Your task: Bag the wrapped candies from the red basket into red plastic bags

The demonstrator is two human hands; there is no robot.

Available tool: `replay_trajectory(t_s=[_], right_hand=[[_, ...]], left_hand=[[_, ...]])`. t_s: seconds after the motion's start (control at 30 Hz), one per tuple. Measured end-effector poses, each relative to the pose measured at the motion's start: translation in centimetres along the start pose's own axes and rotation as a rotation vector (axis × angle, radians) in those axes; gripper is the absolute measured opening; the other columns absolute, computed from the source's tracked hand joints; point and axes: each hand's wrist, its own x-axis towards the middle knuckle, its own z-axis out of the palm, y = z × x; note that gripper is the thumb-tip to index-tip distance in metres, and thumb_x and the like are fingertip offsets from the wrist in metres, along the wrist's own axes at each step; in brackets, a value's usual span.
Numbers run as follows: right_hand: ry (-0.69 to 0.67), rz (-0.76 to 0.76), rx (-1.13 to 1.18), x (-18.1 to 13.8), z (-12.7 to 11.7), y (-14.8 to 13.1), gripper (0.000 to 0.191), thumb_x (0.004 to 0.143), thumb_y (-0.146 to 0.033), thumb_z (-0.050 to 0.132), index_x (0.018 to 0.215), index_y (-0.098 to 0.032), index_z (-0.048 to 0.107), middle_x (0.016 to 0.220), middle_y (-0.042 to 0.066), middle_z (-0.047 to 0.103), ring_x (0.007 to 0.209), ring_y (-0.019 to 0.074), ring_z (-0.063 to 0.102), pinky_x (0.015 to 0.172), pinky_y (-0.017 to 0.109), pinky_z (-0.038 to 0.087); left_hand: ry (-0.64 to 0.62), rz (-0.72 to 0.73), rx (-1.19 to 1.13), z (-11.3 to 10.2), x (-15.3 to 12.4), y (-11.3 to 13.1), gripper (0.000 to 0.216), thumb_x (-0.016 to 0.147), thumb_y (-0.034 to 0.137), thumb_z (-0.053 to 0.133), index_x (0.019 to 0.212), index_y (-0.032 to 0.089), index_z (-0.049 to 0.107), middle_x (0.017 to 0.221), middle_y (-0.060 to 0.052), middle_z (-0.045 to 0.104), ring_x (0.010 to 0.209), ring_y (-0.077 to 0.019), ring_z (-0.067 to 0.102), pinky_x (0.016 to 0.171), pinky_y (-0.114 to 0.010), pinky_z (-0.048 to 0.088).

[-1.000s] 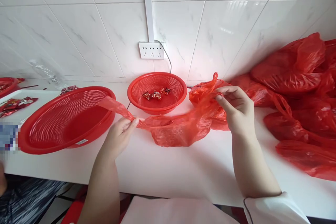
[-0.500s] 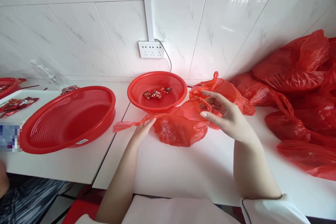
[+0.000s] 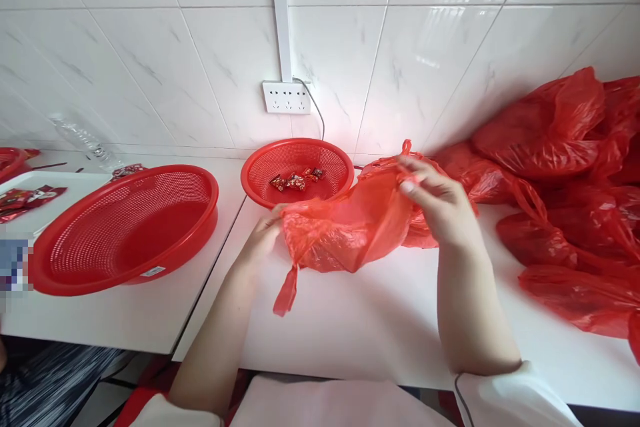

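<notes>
Between my hands a thin red plastic bag [image 3: 345, 230] is stretched sideways over the table. My left hand [image 3: 263, 232] is closed on its left edge, where one knotted-looking handle dangles down. My right hand [image 3: 435, 197] pinches the bag's upper right side between thumb and fingers. Just behind the bag stands a red mesh basket [image 3: 253, 177] with several small wrapped candies [image 3: 296, 181] at its bottom. Another red bag [image 3: 420, 233] lies behind and below my right hand, partly hidden by it.
A larger red basket [image 3: 200, 227] tilts on the left table beside a white tray [image 3: 90, 180] with red packets. A clear plastic bottle [image 3: 85, 137] lies by the wall. Several filled red bags [image 3: 550, 133] are heaped at right. A seated person's leg [image 3: 55, 380] shows lower left.
My right hand has closed on the bag's right side and the bag is now spread wider. Its left handle has swung from pointing left to hanging down.
</notes>
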Motion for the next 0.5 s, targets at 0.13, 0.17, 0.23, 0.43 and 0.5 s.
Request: replay_trajectory(t_s=[0.13,0.17,0.23,0.43,0.5], right_hand=[[0.257,-0.199,0.209,1.3,1.1,-1.4,0.011,0.089,-0.033,0.062,0.097,-0.027,0.066,0.137,0.004,0.055,0.135,0.0237,0.044,0.112,0.048,0.036],[0.212,-0.198,0.24,1.4,1.7,-1.7,0.019,0.09,-0.033,0.06,0.108,-0.029,0.064,0.137,0.004,0.054,0.134,0.0232,0.046,0.111,0.048,0.037],[0.059,-0.176,0.251,1.3,3.2,-1.9,0.044,0.089,-0.036,0.061,0.132,-0.034,0.05,0.142,0.004,0.051,0.133,0.0232,0.048,0.11,0.049,0.039],[-0.321,-0.145,0.005,0.4,8.3,-1.0,0.081,0.076,-0.024,0.072,0.147,-0.029,0.034,0.15,0.006,0.042,0.139,0.025,0.038,0.113,0.042,0.037],[-0.359,-0.104,0.023,0.4,9.1,-0.5,0.063,0.081,-0.019,0.063,0.141,-0.028,0.044,0.14,0.005,0.054,0.128,0.0233,0.051,0.106,0.039,0.044]], left_hand=[[-0.029,0.076,-0.19,0.7,1.6,4.2,0.023,0.081,0.038,0.066,0.096,0.021,0.073,0.104,-0.007,0.072,0.103,-0.0275,0.064,0.087,-0.037,0.05],[-0.046,0.068,-0.238,1.0,1.9,4.9,0.024,0.081,0.039,0.066,0.096,0.021,0.073,0.105,-0.007,0.072,0.104,-0.028,0.064,0.087,-0.038,0.05],[-0.087,0.055,-0.299,1.9,2.5,5.8,0.028,0.079,0.041,0.067,0.097,0.021,0.073,0.111,-0.008,0.071,0.108,-0.029,0.063,0.09,-0.039,0.049],[-0.158,0.143,-0.149,4.7,3.0,4.6,0.023,0.086,0.034,0.062,0.102,0.024,0.076,0.135,-0.004,0.059,0.127,-0.0268,0.051,0.099,-0.033,0.043],[-0.216,0.133,-0.121,5.1,2.9,3.9,0.026,0.09,0.032,0.058,0.109,0.026,0.074,0.137,-0.004,0.057,0.126,-0.0254,0.051,0.099,-0.032,0.042]])
